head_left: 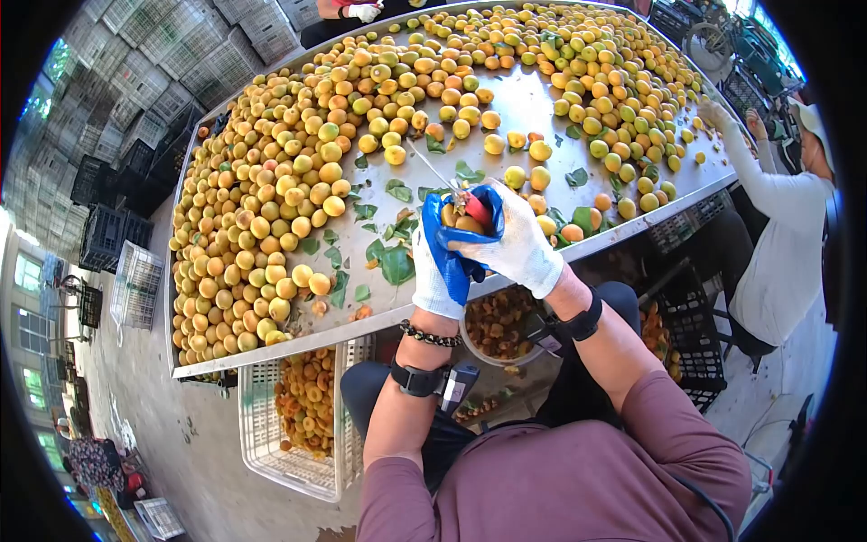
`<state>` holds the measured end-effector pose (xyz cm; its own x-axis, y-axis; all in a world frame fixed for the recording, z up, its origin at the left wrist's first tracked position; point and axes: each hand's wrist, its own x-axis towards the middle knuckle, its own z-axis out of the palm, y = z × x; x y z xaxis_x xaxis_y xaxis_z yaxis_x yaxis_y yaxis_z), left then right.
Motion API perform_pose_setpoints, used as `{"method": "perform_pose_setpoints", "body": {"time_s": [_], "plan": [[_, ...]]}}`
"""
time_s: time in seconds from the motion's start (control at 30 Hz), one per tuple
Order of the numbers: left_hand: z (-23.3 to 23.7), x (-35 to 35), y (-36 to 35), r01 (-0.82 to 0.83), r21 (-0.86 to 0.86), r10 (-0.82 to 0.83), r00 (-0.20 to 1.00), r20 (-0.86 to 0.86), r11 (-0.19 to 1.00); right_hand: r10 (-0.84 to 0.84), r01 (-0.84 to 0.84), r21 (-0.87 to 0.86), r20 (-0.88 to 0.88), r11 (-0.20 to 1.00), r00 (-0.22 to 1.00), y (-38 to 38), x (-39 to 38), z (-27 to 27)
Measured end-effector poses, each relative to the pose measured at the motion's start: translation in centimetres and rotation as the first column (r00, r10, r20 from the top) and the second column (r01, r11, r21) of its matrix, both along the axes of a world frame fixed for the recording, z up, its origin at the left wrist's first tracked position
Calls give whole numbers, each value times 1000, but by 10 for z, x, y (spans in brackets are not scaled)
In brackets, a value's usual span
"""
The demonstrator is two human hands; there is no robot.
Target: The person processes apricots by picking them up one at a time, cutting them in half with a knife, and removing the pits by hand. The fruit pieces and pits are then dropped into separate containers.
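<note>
My left hand (440,262), in a white glove with a blue coating, is closed around an apricot (462,219) just above the table's front edge. Meeting it from the right, my right hand (517,237) wears a similar white glove and has its fingers curled in at the fruit. Between the hands shows a tool with a red handle (478,211) and a thin metal shaft (431,165) pointing up and left. My right hand seems to grip the handle, though fingers partly hide it. Loose green leaves (397,266) lie beside my left hand.
Apricots (262,217) cover much of the metal table (388,312). Below its edge stand a white crate (293,474) of split apricots, a round bucket (498,359) of fruit pieces and a black crate (700,361). A co-worker (781,244) sits at the right; another person's gloved hand (364,12) shows at the far side.
</note>
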<state>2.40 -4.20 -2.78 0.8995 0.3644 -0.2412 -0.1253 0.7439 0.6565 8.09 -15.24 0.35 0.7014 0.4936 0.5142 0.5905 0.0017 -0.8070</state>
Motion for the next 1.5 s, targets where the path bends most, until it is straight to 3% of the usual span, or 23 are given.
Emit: {"method": "perform_pose_setpoints", "body": {"time_s": [0.07,0.1,0.17,0.2,0.27,0.3,0.37,0.4,0.5,0.53,0.7,0.77,0.87,1.03,1.1,1.17,1.37,1.43,1.47,1.5], "plan": [[-5,-2,4,76,14,-76,997,3,997,-4,-3,-52,-138,999,990,-1,2,-2],[2,-8,5,138,177,-131,990,-50,974,-16,15,-8,-179,1000,984,-2,3,-3],[9,-15,3,85,520,-99,995,-1,850,-37,35,-10,-272,999,961,-6,6,-1],[11,-15,2,86,521,-101,995,0,849,-38,37,-10,-272,999,962,-8,7,1],[14,-16,2,129,292,-158,984,79,948,25,13,81,-445,997,895,-9,9,3],[12,-15,3,129,293,-159,984,79,947,25,13,83,-445,996,895,-9,11,1],[3,-10,5,52,165,-77,986,150,985,69,55,182,-611,982,788,-9,18,-7],[3,-9,8,77,129,-97,982,165,989,110,56,206,-713,977,693,-10,20,-5],[3,-13,9,137,69,-149,963,225,988,148,106,270,-768,957,624,-10,19,5],[2,-12,8,138,39,-143,964,225,990,162,71,279,-724,958,671,-12,26,-5],[1,-11,10,195,-50,-182,963,200,979,110,119,232,-777,966,620,-12,31,-6],[-4,-10,11,221,-90,-198,957,211,971,175,141,322,-774,936,608,-11,31,-7],[-15,-7,9,168,-39,-156,966,207,985,134,141,284,-762,949,634,-12,30,-5],[-27,0,7,-17,-301,84,974,209,953,88,158,265,-723,951,685,-2,12,-7],[-37,4,10,-6,-329,88,968,235,944,81,6,115,-730,993,679,-4,1,-1],[-39,7,8,-13,-351,96,971,220,936,-34,46,23,-373,999,927,10,-8,-23],[-32,10,13,30,-380,41,983,176,924,-139,144,20,-174,989,975,9,-7,-15],[-31,8,12,-5,-353,56,989,135,936,-115,148,95,-290,984,950,1,3,-9],[-31,7,11,-21,-340,63,992,114,940,-17,105,193,-412,975,911,-1,11,-10],[-30,6,9,-19,-341,60,992,111,940,113,77,287,-592,955,798,-9,9,10]]}}
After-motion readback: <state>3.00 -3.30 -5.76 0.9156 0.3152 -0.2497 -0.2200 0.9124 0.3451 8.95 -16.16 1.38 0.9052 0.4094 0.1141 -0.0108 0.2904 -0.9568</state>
